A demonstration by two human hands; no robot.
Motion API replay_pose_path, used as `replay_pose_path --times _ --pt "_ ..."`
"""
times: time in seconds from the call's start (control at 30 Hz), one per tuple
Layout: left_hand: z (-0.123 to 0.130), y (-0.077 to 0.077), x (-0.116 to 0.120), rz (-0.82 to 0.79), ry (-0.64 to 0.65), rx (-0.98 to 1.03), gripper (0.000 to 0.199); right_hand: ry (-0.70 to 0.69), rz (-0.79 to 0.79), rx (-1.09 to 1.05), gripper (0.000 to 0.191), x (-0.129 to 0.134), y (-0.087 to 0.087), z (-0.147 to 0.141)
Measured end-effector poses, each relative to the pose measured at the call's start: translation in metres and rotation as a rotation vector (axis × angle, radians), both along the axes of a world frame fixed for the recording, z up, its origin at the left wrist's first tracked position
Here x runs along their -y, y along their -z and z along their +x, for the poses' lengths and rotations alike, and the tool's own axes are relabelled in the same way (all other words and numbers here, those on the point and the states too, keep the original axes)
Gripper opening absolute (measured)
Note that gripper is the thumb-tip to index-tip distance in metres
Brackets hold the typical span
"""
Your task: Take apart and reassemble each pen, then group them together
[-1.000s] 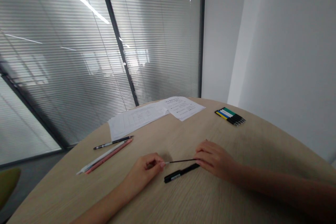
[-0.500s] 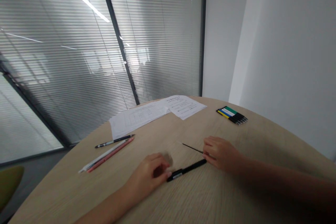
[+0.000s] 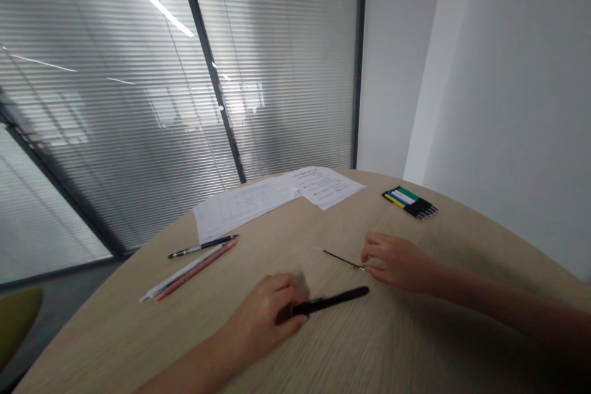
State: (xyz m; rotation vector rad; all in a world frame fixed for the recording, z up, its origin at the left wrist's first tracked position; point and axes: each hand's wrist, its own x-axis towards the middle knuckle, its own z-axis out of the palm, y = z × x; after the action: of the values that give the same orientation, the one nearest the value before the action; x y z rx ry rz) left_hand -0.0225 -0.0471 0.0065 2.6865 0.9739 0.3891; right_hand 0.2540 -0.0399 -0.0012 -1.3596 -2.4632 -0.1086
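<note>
A thick black pen (image 3: 335, 300) lies between my hands, its left end in the fingers of my left hand (image 3: 272, 308), which are closed round it. To the right, my right hand (image 3: 392, 260) pinches the near end of a thin dark rod (image 3: 340, 258), like a pen refill, that points left and away over the wooden table. The free right end of the black pen is a little below my right fingertips, apart from them.
At the left lie a dark pen (image 3: 203, 246), a white pen (image 3: 182, 274) and a pink pen (image 3: 196, 272). Printed papers (image 3: 244, 204) cover the table's far edge. Several coloured pens or screwdrivers (image 3: 409, 202) sit side by side at the back right. A green chair (image 3: 18, 323) is at lower left.
My left hand has taken hold of the black pen's left end, and the pen's right end now stands apart from my right hand. My right hand has shifted slightly up and right with the rod.
</note>
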Motion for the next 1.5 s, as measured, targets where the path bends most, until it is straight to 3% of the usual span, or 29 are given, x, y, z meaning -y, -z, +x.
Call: replay_pose_path --times 0.27,0.53,1.0,1.3,1.5 --pt "0.001 -0.002 0.001 0.023 -0.002 -0.014 0.006 0.033 -0.027 0.040 0.008 -0.001 0.002 -0.004" --pt "0.001 0.000 0.000 0.011 -0.007 -0.011 0.005 0.134 0.165 0.125 0.015 -0.005 0.011 -0.005" --pt "0.002 0.000 -0.001 -0.003 0.008 0.013 0.005 0.216 0.327 0.093 0.016 -0.025 0.025 -0.017" --pt "0.003 0.000 0.003 -0.017 -0.027 0.034 0.005 0.121 0.329 -0.034 0.018 -0.013 0.024 -0.013" --pt "0.003 0.002 0.002 -0.017 -0.024 0.030 0.005 0.072 0.160 -0.067 0.011 0.003 0.021 -0.017"
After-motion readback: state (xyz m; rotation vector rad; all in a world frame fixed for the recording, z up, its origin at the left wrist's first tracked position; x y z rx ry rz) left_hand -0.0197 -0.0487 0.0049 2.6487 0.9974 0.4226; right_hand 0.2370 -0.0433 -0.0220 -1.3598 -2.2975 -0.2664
